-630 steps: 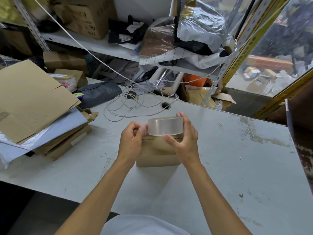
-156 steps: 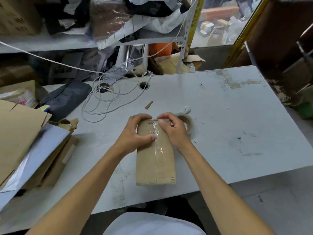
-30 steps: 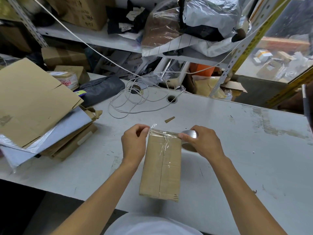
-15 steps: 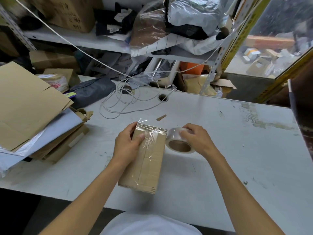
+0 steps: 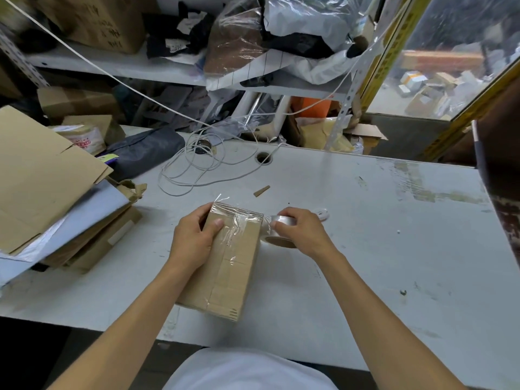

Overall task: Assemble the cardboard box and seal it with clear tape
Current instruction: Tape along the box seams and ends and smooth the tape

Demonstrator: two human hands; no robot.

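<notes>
Closed cardboard box [image 5: 225,266] lying lengthwise near the front edge of a scuffed white bench [image 5: 380,220], clear tape wrinkled along its top seam and over the far end. Left hand [image 5: 194,237] gripping the far left side of the box, thumb pressed on top. Right hand [image 5: 301,230] clasped around a roll of clear tape [image 5: 277,235] touching the box's far right corner. Beyond, a small cardboard scrap [image 5: 261,190] and a coiled white cord [image 5: 194,167]. At far left, a stack of flattened cardboard [image 5: 42,175].
</notes>
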